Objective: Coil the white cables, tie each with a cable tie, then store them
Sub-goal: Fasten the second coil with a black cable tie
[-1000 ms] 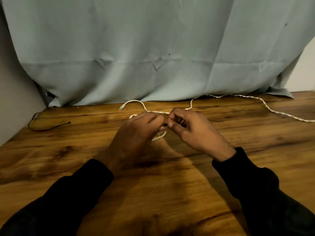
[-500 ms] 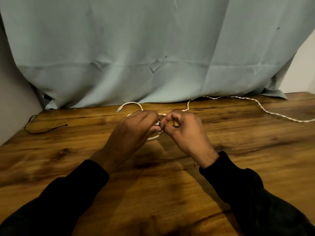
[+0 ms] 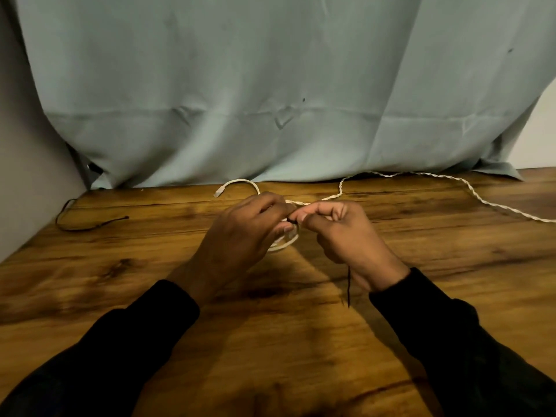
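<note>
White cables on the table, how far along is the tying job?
Done: one white cable is coiled. In hand: both hands, left hand and right hand, work a black cable tie at it. Left: the twisted cable, the spare tie, then storing.

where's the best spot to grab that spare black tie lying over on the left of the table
Pinch the black tie on its straight stretch near the free end at right, coming straight down from above. It lies flat on the table, and its other end curls back toward the wall.
</note>
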